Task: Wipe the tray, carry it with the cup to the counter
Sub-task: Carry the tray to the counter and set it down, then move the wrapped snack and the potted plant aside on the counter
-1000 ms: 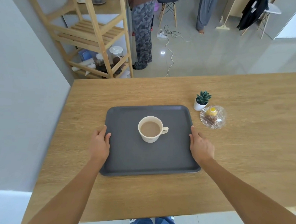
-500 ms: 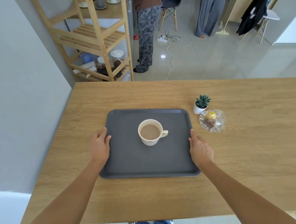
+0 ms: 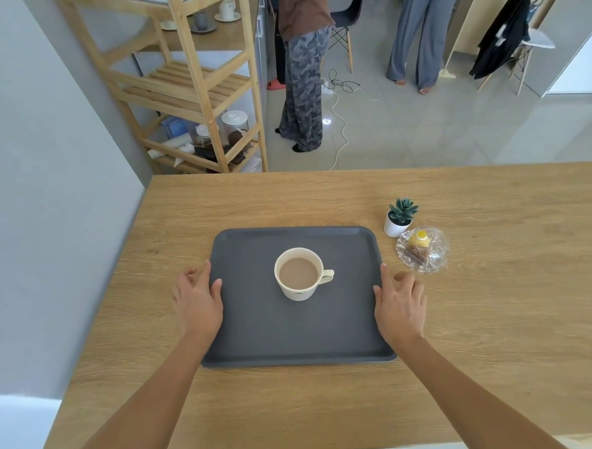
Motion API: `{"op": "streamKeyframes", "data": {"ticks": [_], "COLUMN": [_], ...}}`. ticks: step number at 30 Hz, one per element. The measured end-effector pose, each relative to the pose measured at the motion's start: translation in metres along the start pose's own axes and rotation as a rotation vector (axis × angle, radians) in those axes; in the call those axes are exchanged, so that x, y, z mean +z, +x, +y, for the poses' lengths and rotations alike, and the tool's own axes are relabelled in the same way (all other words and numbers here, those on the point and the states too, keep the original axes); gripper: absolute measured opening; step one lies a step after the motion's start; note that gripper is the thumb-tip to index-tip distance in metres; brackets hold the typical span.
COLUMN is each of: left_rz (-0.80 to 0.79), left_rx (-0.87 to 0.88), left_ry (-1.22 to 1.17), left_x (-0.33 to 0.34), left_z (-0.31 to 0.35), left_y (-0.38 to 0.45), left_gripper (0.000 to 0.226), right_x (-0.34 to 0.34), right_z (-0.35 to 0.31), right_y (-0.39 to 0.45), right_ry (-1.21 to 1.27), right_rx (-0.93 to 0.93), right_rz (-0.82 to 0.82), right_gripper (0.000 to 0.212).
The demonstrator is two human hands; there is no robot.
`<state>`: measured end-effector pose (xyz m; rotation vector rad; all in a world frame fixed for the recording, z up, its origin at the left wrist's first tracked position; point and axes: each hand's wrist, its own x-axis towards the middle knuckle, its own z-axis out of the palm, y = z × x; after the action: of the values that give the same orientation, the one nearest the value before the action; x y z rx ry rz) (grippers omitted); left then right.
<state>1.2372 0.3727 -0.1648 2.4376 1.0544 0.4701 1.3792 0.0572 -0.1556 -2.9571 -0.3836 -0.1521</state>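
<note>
A person's two bare hands flank a dark grey rectangular plastic tray [image 3: 248, 331] lying flat on a light wooden table [image 3: 505, 321], with a cream ceramic cup [image 3: 300, 276] of milky brown drink standing upright near the tray's centre, its handle turned toward the tray's right rim. The left hand [image 3: 198, 301] rests against the tray's left rim, fingers loosely spread and the thumb lying over the edge; the right hand [image 3: 400, 308] sits at the tray's right rim, fingers splayed on the wood beside it, neither hand visibly closed around anything. Just beyond the tray's far right corner stand a small green succulent in a white pot [image 3: 399, 217] and a clear glass domed dish [image 3: 422, 249] holding a yellow sweet and a brown one. No cloth is in sight and the tray surface looks clean and dry, so the wiping appears finished, though that is a judgement. The tray seems to lie fully on the table, unlifted; what remains is taking a firm hold on both rims, raising it level so the full cup does not spill, and carrying it to the counter
</note>
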Motion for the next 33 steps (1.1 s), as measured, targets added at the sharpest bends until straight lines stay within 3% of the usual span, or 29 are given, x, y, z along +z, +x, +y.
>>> {"op": "streamKeyframes", "data": {"ticks": [2,5,7,11,25,27,29,31,33], "left_rz": [0.031,-0.245,-0.376,-0.405,-0.433,-0.387,-0.203,-0.003,0.021], "left_rx": [0.116,0.155,0.123,0.041,-0.059,-0.083,-0.073,0.076,0.260], "left_ry": [-0.101,-0.407,-0.507,-0.561,-0.641,-0.634,-0.582,-0.547,-0.571], "left_x": [0.002,0.011,0.015,0.013,0.013,0.012,0.006,-0.008,-0.019], "left_z": [0.015,0.048,0.065,0.078,0.082,0.083,0.090,0.111,0.146], "left_y": [-0.009,-0.030,-0.041,-0.046,-0.046,-0.046,-0.048,-0.049,-0.048], "left_gripper": [0.040,0.038,0.038,0.037,0.037,0.039,0.043,0.043,0.040], "right_x": [-0.001,-0.011,-0.016,-0.015,-0.014,-0.017,-0.021,-0.030,-0.042], "right_z": [-0.010,-0.038,-0.055,-0.070,-0.074,-0.071,-0.063,-0.046,-0.024], "right_y": [-0.003,-0.004,-0.002,-0.001,0.004,0.005,0.005,0.009,0.015], "right_ry": [0.133,0.598,0.751,0.795,0.817,0.811,0.828,0.842,0.852], "right_rx": [-0.056,-0.131,-0.108,-0.037,-0.024,-0.027,0.003,0.053,0.127], "right_rz": [0.097,-0.138,-0.253,-0.323,-0.307,-0.338,-0.346,-0.278,-0.155], "right_gripper": [0.044,0.041,0.039,0.036,0.038,0.040,0.042,0.040,0.035]}}
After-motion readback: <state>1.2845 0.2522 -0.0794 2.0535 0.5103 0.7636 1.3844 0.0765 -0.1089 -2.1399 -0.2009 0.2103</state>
